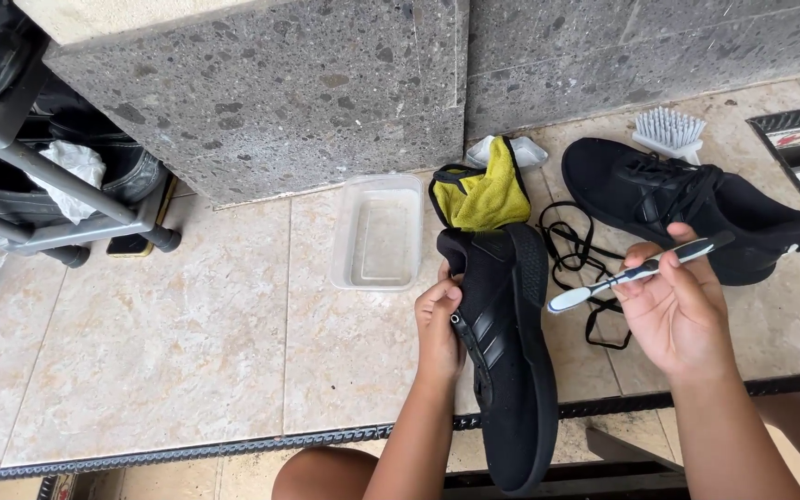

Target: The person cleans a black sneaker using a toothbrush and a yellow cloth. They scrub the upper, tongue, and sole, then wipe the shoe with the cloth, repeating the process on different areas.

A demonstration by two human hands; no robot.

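Down on a floor (168, 343) of pale beige stone tiles, a dark metal strip edging it along the bottom of the frame, and a speckled grey stone wall (280, 102) filling the top. Upper left, a grey metal rack (76, 199) with dark boots and a white rag stuffed in it. Centre frame, the left hand (439, 324) grips a black shoe (506, 361) by its side near the opening, fingers curled round the edge, thumb on the outside. The shoe is tipped on its side, long axis running almost straight up and down the frame, one end at the bottom edge, the other toward the wall. Right of centre, the right hand (673, 310) pinches a toothbrush (636, 271) between thumb and fingertips, white and dark handle slanting up to the right, white head low at the left, just beside the shoe's sole edge. Above the shoe, touching its upper end, a yellow cloth (491, 196) with black trim. Left of that, a clear plastic tub (380, 231) on the tiles. Loose black laces (571, 245) lie between the shoes. Upper right, a second black shoe (687, 208) lies laced, long axis slanting down to the right, with a white scrub brush (670, 132) just behind it.
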